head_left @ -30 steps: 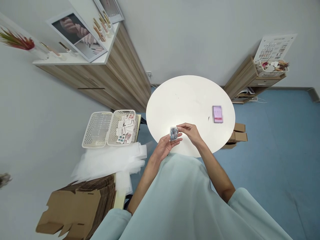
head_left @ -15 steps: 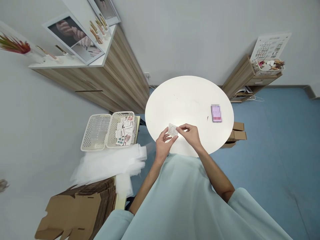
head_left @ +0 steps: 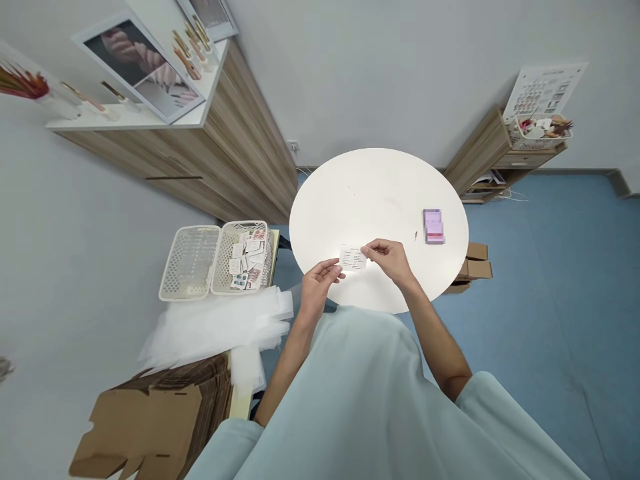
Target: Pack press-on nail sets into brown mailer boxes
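Observation:
Between my two hands is a small white card with lines of print, raised over the near part of the round white table. My left hand pinches the card's left edge between thumb and fingers. At its upper right corner, my right hand grips it with thumb and forefinger. A blurred-out pinkish-purple block lies on the right side of the tabletop, beside a tiny dark item.
To the left, an opened white plastic basket holds several cards and printed pieces. White translucent bags and flattened cardboard boxes lie nearer me. A wooden cabinet stands back left; small boxes sit right of the table.
The card has turned from tilted to nearly level and now faces me more fully. My hands have moved apart, the left one shifting left and the right one slightly right.

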Motion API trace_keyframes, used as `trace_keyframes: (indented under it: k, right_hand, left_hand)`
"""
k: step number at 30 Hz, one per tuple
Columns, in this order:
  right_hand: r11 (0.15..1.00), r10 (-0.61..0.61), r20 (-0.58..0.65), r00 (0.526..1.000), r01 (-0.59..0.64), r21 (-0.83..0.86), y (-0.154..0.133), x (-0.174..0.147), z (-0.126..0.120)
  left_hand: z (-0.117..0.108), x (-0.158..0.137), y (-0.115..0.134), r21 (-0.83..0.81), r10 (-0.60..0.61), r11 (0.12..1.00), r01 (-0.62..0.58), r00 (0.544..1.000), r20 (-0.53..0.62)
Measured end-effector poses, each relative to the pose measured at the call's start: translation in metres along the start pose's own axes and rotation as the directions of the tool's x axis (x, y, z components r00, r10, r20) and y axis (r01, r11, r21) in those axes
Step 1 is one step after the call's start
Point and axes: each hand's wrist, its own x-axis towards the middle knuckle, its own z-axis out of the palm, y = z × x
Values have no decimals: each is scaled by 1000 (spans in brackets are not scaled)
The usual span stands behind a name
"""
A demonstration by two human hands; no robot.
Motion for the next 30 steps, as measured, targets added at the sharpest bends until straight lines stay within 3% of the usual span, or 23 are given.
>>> trace_keyframes:
  k: [4, 8, 11, 13, 16, 19, 21, 24, 30]
  right_hand:
    - [999, -35, 111, 993, 31, 38, -6, 0, -4]
    - [996, -88, 229, 969, 88, 11, -11, -2, -5]
    - [994, -109, 267, 957, 112, 2, -9, -2, -4]
    - [993, -110, 261, 959, 115, -6, -6, -2, -3]
    - [992, -106, 163, 981, 116, -52, 0, -2, 2]
    - [986, -103, 39, 994, 107, -131, 4, -5, 7]
    - [982, -99, 30, 995, 103, -158, 4, -9, 10]
    - [979, -97, 62, 993, 107, -174, 3, -17, 16]
    - [971, -94, 12, 995, 95, -218, 10, -22, 25]
  left_hand:
    - [-3, -3, 11, -135, -127, 978, 157, 969, 212]
    - [-2, -7, 18, -192, -185, 934, 302, 866, 465]
    - [0, -9, 15, -192, -193, 923, 334, 833, 519]
    - [2, -9, 11, -189, -187, 929, 317, 846, 500]
    - [6, -7, 5, -168, -167, 953, 251, 901, 401]
    - [9, -4, -2, -110, -99, 986, 125, 970, 221]
    - [11, -1, -6, -36, -32, 999, 35, 996, 84]
    - [14, 0, -12, 100, 59, 994, -53, 997, -58]
    - [22, -7, -14, 233, 213, 957, -175, 965, -151]
